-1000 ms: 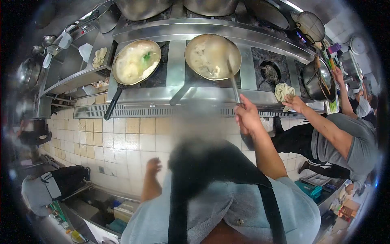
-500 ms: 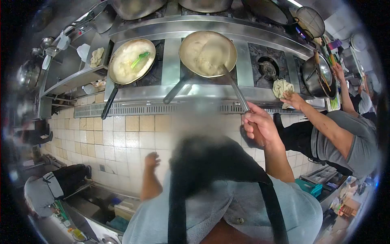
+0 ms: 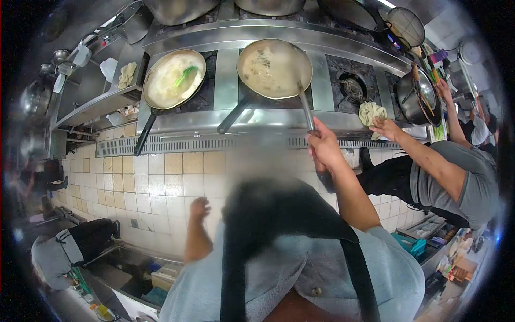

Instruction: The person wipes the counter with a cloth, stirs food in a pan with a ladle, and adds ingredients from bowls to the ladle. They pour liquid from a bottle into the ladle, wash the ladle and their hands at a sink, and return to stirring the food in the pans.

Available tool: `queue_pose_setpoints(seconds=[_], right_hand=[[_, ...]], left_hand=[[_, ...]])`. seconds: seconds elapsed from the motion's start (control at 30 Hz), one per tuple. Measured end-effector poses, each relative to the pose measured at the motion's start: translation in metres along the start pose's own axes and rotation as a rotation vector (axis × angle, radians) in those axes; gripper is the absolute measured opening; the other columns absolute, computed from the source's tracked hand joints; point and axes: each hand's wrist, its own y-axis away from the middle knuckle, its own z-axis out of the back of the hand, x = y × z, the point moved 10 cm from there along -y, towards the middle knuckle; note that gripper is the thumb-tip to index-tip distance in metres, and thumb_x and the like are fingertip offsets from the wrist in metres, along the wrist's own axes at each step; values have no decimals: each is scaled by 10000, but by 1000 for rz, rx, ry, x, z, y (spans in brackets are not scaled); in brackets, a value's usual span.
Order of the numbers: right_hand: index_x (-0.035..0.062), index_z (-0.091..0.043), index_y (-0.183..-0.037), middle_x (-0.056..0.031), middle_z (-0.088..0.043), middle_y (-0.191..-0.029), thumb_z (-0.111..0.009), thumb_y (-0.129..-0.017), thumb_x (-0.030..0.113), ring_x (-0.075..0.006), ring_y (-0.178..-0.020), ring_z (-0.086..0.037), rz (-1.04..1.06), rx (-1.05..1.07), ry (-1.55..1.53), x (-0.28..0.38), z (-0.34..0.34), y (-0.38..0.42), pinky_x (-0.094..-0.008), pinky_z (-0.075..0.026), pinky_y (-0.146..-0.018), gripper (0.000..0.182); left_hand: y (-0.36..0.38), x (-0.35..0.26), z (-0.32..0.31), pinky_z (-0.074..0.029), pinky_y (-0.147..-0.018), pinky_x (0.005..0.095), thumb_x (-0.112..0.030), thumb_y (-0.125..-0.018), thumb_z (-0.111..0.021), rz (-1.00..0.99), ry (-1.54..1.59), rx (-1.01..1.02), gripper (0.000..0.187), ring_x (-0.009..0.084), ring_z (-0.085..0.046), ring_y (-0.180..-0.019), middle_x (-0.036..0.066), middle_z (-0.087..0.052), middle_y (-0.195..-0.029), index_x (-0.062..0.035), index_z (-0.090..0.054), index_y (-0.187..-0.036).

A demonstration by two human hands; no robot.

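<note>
My right hand [image 3: 325, 144] is closed round the long metal handle of a ladle [image 3: 305, 107]. Its lower end reaches into the right frying pan [image 3: 275, 68], where steam blurs it over a creamy, pale sauce with darker bits. That pan's dark handle [image 3: 233, 116] points toward me, untouched. My left hand [image 3: 199, 208] hangs low over the floor, fingers loosely bent and nothing visible in it. Left of the ladle's pan stands another frying pan [image 3: 155, 96], holding bubbling pale liquid and a green vegetable piece [image 3: 185, 76].
On the right, a co-worker's hand [image 3: 386, 129] touches a crumpled cloth [image 3: 371, 113] at the stove edge. Beside it stand a burner [image 3: 352, 88] and a large pot [image 3: 410, 99]. Big pots [image 3: 181, 9] line the back. Another person [image 3: 59, 252] stands lower left.
My right hand has moved left and slightly up with the ladle. The ladle's round bowl, seen above the right pan before, is now hard to make out. My left hand has barely moved.
</note>
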Motion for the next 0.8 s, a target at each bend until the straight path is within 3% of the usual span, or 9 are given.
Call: queue_pose_setpoints(seconds=[0.07, 0.17, 0.2, 0.33, 0.4, 0.5, 0.57, 0.63, 0.8], right_hand=[[52, -370, -1390, -25, -527, -722, -562, -864, 25, -109, -516, -493, -100, 91, -212, 2, -16, 1, -260, -424, -441, 561], [83, -430, -1108, -65, -543, -807, -570, -890, 78, -108, -560, -499, -359, 273, -905, 8, -42, 15, -239, -393, -406, 259], [83, -430, -1108, -65, -543, -807, -570, -890, 78, -108, -560, -499, -358, 272, -905, 10, -41, 18, -239, -393, -406, 259], [66, -430, -1206, -63, -541, -798, -555, -896, 68, -115, -550, -497, -279, 300, -789, 26, -46, 44, -240, -393, -402, 334], [54, -403, -1343, -53, -532, -769, -562, -884, 56, -115, -521, -494, -213, 181, -510, 28, -38, 55, -246, -402, -400, 485], [58, -356, -1434, -34, -520, -737, -563, -872, 28, -115, -491, -491, -118, 88, -363, 25, -28, 66, -250, -407, -402, 599], [63, -345, -1448, -27, -520, -735, -566, -868, 17, -107, -489, -491, -76, 67, -305, 23, -24, 70, -247, -407, -410, 622], [67, -334, -1462, -20, -521, -732, -569, -864, 6, -100, -487, -491, -38, 46, -246, 25, -27, 73, -244, -408, -418, 645], [55, -367, -1443, -17, -528, -738, -577, -860, 7, -94, -511, -493, 90, -223, 126, 9, -15, 54, -265, -420, -447, 622]], left_hand=[[1, -4, 0, -487, -702, 401, -302, -938, -524, -20, -1, 33, 436, 227, -615, -858, 96, -622, -1153, -96, -481, -1320], [-2, 5, 10, -488, -695, 401, -302, -938, -525, -18, -9, 13, 438, 231, -616, -853, 100, -617, -1164, -94, -479, -1321], [-6, 10, 14, -488, -695, 401, -302, -938, -525, -19, -9, 14, 438, 231, -616, -853, 100, -617, -1164, -94, -479, -1321], [-8, 25, 24, -488, -682, 402, -311, -932, -535, -45, -77, 80, 443, 234, -609, -824, 106, -609, -1169, -87, -490, -1312], [-14, 38, 40, -491, -554, 355, -327, -956, -484, -5, 40, -16, 323, 238, -635, -755, 82, -646, -1014, -100, -576, -1167], [-18, 43, 50, -489, -542, 353, -370, -953, -480, 6, -2, -20, 355, 229, -623, -711, 82, -649, -996, -97, -579, -1156], [-22, 40, 56, -489, -541, 351, -374, -956, -472, 8, -39, -20, 357, 224, -620, -705, 83, -651, -992, -95, -583, -1150], [-26, 34, 58, -477, -655, 385, -310, -917, -546, -23, 8, 50, 403, 213, -610, -771, 80, -635, -1065, -93, -533, -1255], [-40, 3, 63, -480, -646, 378, -303, -918, -531, 14, -47, 29, 391, 211, -619, -771, 75, -635, -1079, -97, -536, -1251]])
